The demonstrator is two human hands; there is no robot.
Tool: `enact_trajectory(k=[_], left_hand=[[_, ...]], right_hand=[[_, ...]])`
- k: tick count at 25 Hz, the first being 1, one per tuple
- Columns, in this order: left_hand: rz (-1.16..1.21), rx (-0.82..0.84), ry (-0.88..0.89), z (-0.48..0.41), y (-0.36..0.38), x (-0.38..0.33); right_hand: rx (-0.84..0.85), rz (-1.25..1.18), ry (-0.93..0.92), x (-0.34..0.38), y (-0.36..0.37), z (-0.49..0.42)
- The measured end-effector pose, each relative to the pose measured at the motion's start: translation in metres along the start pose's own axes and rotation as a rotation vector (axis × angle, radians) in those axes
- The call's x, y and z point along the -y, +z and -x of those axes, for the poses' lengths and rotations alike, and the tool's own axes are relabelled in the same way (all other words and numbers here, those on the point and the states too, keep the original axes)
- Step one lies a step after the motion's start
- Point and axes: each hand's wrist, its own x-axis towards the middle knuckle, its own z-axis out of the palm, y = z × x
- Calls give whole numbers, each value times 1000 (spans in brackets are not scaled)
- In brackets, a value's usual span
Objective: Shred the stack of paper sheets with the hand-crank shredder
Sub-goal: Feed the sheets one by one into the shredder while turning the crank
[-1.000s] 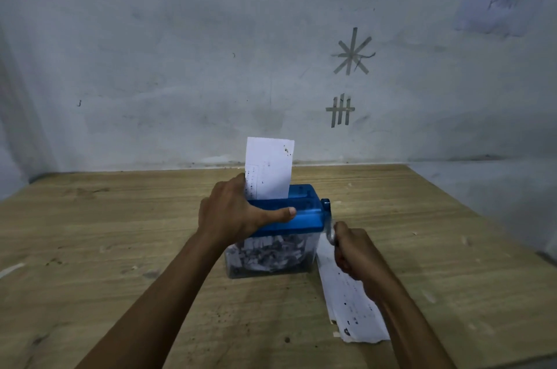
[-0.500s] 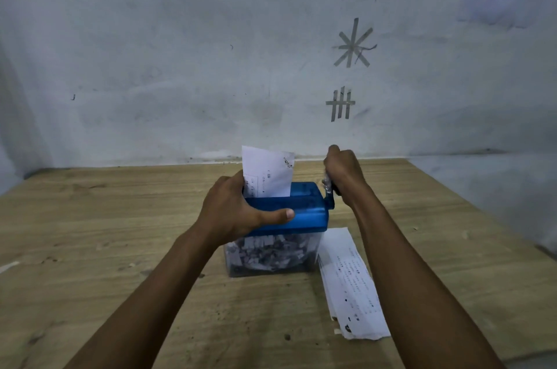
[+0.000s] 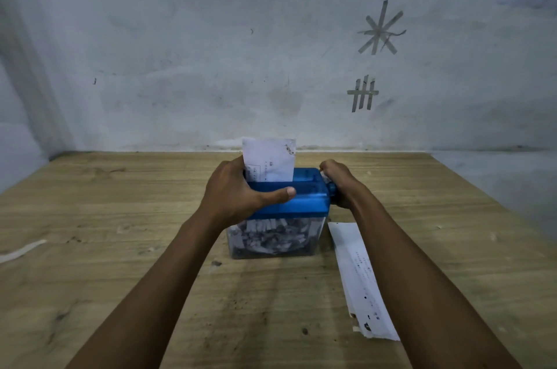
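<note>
A blue-topped hand-crank shredder (image 3: 304,199) stands mid-table; its clear bin (image 3: 271,239) is full of paper strips. One white sheet (image 3: 269,159) sticks upright out of the top slot. My left hand (image 3: 238,193) grips the blue top from the left, thumb along its front. On the shredder's right side, my right hand (image 3: 340,181) holds the crank handle, which is mostly hidden in the fist. A stack of printed paper sheets (image 3: 358,278) lies flat on the table to the right of the shredder, partly under my right forearm.
The wooden table (image 3: 105,248) runs to a pale wall at the back and ends in an edge at the right. A white paper scrap (image 3: 21,251) lies near the left edge. Tape marks (image 3: 381,29) stick to the wall.
My right hand has turned the crank from the low near side up over the top and down behind. The sheet has sunk lower into the slot. My left hand has stayed put.
</note>
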Motion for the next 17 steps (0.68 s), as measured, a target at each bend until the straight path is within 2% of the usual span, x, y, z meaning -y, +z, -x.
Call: enact_trajectory(k=[2, 6, 10, 13, 17], left_hand=[[9, -7, -11, -1, 1, 1], [-23, -19, -33, -3, 2, 9], [-55, -16, -67, -5, 5, 12], [-97, -42, -75, -6, 4, 12], [-138, -8, -28, -7, -1, 14]], right_hand=[[20, 86, 14, -14, -2, -9], [-62, 20, -21, -28, -2, 2], [-20, 204, -114, -56, -13, 43], [-31, 357, -283, -70, -22, 82], [-259, 448, -573, -43, -27, 123]])
